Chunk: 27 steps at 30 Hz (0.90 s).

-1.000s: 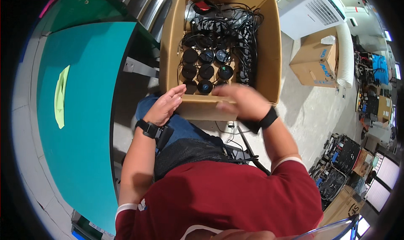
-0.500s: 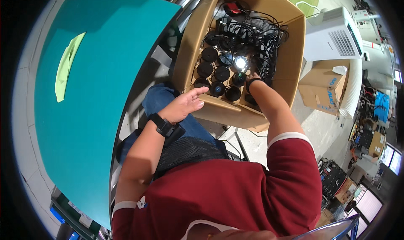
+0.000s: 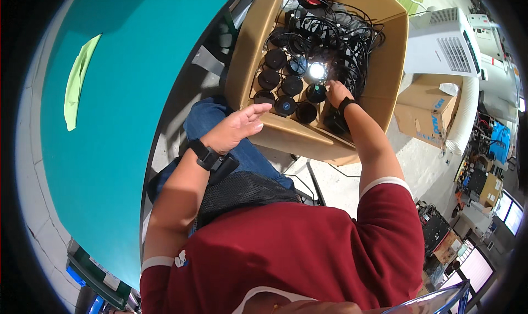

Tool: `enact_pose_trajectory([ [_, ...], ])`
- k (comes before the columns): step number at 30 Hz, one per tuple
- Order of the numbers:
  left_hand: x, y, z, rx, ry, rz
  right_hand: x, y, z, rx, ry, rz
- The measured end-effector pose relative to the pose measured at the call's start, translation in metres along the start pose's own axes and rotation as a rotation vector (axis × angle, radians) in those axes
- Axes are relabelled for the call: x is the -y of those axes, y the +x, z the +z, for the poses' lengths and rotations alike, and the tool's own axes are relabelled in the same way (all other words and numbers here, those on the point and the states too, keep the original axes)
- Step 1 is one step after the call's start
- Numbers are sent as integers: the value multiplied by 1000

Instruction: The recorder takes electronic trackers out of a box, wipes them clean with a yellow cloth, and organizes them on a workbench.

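Looking down from the head camera, a person in a dark red shirt sits with a large open cardboard box (image 3: 385,83) in front of the knees. The right hand (image 3: 334,92) reaches deep into the box, its fingers resting on the black round discs (image 3: 286,86) that lie in rows on the box floor, right beside one disc that throws back a bright white glare (image 3: 317,70). Whether those fingers pinch a disc or only touch it cannot be told, since the glare and the angle hide the fingertips. A black band sits on that wrist. The left hand (image 3: 237,128) hovers flat and spread, holding nothing, just outside the near wall of the box and above the blue-jeaned knee; a black watch (image 3: 208,155) wraps its wrist. Behind the discs a tangle of black cables (image 3: 341,33) fills the far half of the box. To the person's left stretches a teal desk (image 3: 110,94) with a yellow-green strip (image 3: 77,83) lying on it. To the right stand a white air-conditioning unit (image 3: 445,47) and a smaller cardboard box (image 3: 426,113) on the floor
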<state>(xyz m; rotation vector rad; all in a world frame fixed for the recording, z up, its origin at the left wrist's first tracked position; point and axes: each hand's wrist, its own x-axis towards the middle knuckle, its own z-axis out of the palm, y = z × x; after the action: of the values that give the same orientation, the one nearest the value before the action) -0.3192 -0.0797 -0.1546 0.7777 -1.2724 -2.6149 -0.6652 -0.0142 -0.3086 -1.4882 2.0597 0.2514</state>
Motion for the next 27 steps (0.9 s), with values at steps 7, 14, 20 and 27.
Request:
enact_pose_trajectory([
  [7, 2, 1, -4, -12, -4, -28, 0, 41, -19, 87, 85, -253],
  [14, 2, 4, -7, -30, -53, 5, -5, 48, -109, -345, 1159, -129],
  [20, 4, 4, -6, -51, -67, 21, 9, 45, -87, -335, 1140, 37],
  [27, 5, 2, -6, -77, -78, 37, 28, 17, -6, 218, -83, -422],
])
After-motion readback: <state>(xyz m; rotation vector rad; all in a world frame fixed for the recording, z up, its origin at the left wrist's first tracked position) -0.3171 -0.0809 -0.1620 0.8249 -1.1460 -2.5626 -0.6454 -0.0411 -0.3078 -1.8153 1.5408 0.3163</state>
